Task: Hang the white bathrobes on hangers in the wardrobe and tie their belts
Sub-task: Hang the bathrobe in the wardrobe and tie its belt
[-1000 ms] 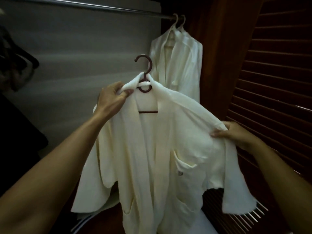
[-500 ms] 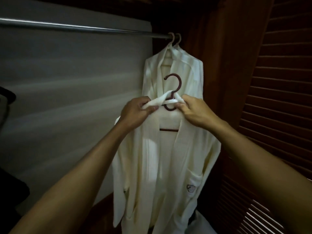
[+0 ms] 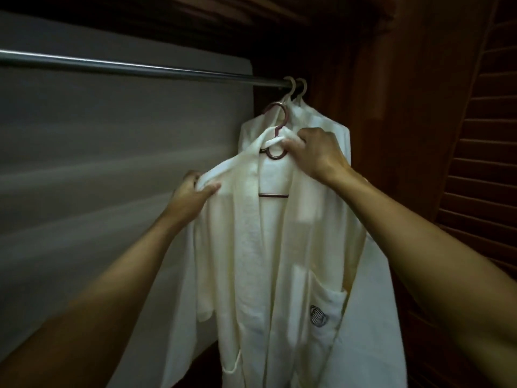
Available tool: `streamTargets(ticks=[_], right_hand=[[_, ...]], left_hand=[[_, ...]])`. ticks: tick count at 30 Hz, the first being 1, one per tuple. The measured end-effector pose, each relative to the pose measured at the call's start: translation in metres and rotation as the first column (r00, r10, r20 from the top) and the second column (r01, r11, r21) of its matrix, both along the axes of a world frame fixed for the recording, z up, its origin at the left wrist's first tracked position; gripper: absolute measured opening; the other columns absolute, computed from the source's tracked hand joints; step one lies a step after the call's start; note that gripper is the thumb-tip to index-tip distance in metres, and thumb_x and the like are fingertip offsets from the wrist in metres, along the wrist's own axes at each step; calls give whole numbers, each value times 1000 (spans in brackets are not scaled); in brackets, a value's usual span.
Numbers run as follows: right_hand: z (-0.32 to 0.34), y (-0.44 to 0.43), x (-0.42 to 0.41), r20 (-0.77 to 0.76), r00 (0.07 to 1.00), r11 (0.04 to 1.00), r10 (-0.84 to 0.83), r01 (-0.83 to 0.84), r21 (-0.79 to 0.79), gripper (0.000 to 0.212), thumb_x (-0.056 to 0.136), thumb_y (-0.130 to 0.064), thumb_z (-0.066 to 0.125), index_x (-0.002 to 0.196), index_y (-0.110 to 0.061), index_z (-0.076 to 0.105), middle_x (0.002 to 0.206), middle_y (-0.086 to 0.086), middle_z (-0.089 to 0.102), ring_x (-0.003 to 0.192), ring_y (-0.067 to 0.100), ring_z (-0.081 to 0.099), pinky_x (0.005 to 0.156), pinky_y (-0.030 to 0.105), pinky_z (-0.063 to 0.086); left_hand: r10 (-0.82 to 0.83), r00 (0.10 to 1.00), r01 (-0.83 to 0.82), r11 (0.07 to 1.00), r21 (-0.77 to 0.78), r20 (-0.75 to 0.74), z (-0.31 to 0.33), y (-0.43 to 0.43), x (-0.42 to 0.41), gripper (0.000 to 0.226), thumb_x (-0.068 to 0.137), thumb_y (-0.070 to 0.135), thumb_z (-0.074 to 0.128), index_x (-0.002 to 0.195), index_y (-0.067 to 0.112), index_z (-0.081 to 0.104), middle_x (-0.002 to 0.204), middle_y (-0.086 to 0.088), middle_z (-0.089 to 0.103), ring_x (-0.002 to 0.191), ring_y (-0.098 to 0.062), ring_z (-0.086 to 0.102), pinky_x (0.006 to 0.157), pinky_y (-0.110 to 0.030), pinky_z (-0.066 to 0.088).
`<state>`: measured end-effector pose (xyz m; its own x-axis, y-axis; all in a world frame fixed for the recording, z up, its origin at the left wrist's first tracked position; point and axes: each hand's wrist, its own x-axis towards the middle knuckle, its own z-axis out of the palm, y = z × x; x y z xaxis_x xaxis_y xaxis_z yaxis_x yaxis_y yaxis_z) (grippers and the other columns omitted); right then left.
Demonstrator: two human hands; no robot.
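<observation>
Holding white bathrobe (image 3: 251,247) on brown hanger (image 3: 275,113) just below rail (image 3: 126,67) at 12 o'clock: right hand (image 3: 316,155) pinches collar at hanger neck, left hand (image 3: 193,194) grips shoulder at 9 o'clock. Risk: hook could snag hung bathrobes (image 3: 330,130) behind, or collar slips off hanger.

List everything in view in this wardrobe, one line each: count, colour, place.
held bathrobe: one, white, centre, on the dark hanger, not yet on the rail
dark hanger: one, reddish-brown, inside the held bathrobe, hook below the rail
hung bathrobes: apparently two, white, rail's right end
pale hangers: two hooks, cream, rail's right end
rail: one, silver, across the top
back panel: one, grey, left
louvred door: one, dark brown, right
left hand: one, gripping the held bathrobe's shoulder
right hand: one, gripping its collar
</observation>
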<state>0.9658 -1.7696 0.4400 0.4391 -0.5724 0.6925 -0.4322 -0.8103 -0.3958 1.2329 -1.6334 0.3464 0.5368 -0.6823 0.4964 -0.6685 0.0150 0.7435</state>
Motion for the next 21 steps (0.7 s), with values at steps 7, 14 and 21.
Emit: streamTargets(ticks=[7, 14, 21], right_hand=[[46, -104, 36, 123, 990, 995, 73, -65, -71, 45, 101, -39, 60, 60, -23, 50, 55, -9, 47, 47, -1, 52, 46, 10, 35], [91, -223, 86, 136, 991, 994, 18, -3, -110, 30, 97, -51, 56, 105, -24, 64, 92, -5, 67, 82, 14, 63, 61, 26, 43], [93, -294, 128, -8, 999, 998, 32, -32, -53, 12, 96, -39, 56, 105, -31, 57, 112, 4, 65, 101, 25, 63, 79, 28, 42]], left_hand=[[38, 988, -54, 993, -107, -148, 43, -110, 36, 53, 82, 64, 71, 115, 26, 56, 109, 2, 68, 96, -18, 67, 79, -34, 53], [137, 985, -157, 964, -214, -106, 81, -215, 67, 53, 87, 47, 72, 132, 25, 57, 119, -3, 68, 107, -24, 65, 91, -33, 52], [188, 973, -177, 980, -89, 131, 83, -283, 99, 48, 96, 20, 68, 143, 20, 59, 144, -2, 60, 133, -23, 54, 111, -27, 39]])
